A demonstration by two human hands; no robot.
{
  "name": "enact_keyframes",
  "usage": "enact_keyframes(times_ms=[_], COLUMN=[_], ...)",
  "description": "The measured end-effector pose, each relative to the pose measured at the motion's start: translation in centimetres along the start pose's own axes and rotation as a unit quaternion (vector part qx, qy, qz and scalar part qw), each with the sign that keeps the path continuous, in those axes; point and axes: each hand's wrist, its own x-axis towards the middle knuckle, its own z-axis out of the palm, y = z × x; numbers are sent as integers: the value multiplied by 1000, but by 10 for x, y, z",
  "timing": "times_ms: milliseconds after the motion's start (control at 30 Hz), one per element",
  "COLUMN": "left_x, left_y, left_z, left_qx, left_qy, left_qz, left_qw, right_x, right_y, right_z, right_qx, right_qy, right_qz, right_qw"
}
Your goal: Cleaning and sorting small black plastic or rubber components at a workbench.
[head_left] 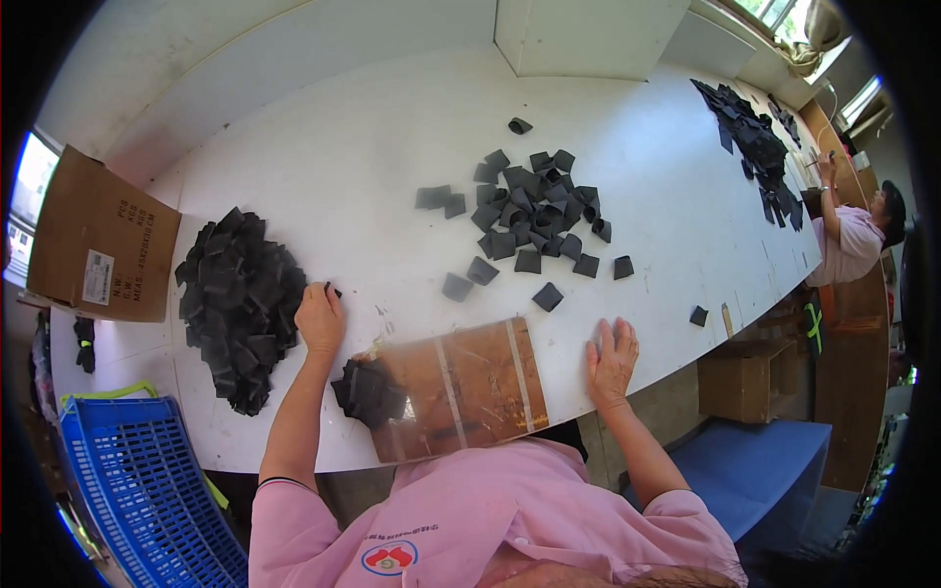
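My left hand (321,318) is closed in a pinch beside a big heap of black fabric pieces (240,309). A bit of a black piece (335,290) shows at its fingertips. My right hand (613,365) lies palm down on the white table, fingers stretched out and nothing in them. Between my forearms a brown board (480,382) with pale strips across it sits at the near edge. A smaller pile of black pieces (368,394) overlaps its left end. Beyond the board, many short black loops (537,208) are scattered in a loose cluster, some showing open ends.
A cardboard box (108,240) stands at the left, above a blue plastic basket (147,480). Far right on the table (667,294) is another heap of black strips (750,142). A co-worker (848,230) sits there. A blue bench (750,480) is below, at right.
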Motion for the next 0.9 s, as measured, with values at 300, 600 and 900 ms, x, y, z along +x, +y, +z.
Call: enact_keyframes(times_ms=[300,600,900], left_x=[1,-4,-8], left_y=[0,-10,-12], left_z=[2,3,0], left_qx=[-1,12,14], left_qy=[11,30,25], left_qz=[6,-2,-12], left_qw=[1000,999,1000], right_x=[40,93,94], right_y=[-96,-189,-190], right_z=[-109,-203,-192], right_qx=[592,752,757], right_qy=[-120,-383,-473], right_qz=[-53,-429,-349], right_qw=[795,323,285])
